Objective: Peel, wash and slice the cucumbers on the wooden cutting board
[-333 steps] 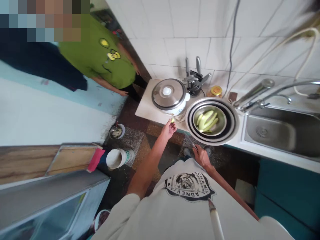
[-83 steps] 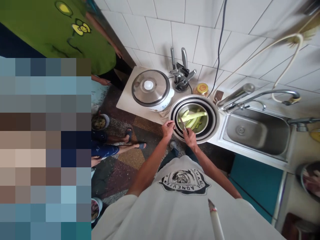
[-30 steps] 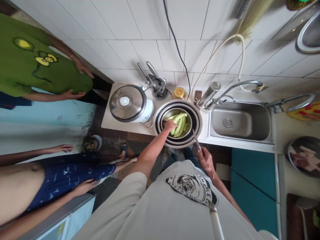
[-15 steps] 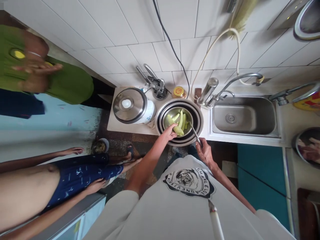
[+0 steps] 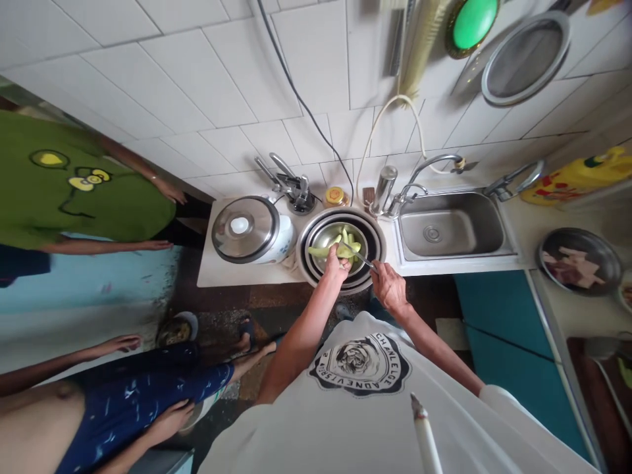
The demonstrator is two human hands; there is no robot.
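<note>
My left hand (image 5: 338,265) is closed around a long pale green gourd (image 5: 320,251), its exact kind unclear, over a small steel bowl (image 5: 323,264). Cut pieces of the same gourd (image 5: 348,236) lie in that bowl, which sits inside larger nested metal basins (image 5: 302,245). In my right hand (image 5: 390,287) is a knife (image 5: 364,259), gripped by the handle. Its blade points left and reaches the gourd beside my left fingers; whether it has entered the flesh is hard to see.
A lidded cooker (image 5: 245,230) stands left of the basins, a yellow-lidded jar (image 5: 335,196) behind them. The sink (image 5: 451,227) and faucet (image 5: 402,197) are to the right, then a pan of meat (image 5: 577,262). Two people stand at left. A cigarette (image 5: 425,434) juts in below.
The gourd in my left hand has turned to point left, and the knife has come across to it from the bowl's right rim. The view has shifted; the green-shirted person's hands have parted.
</note>
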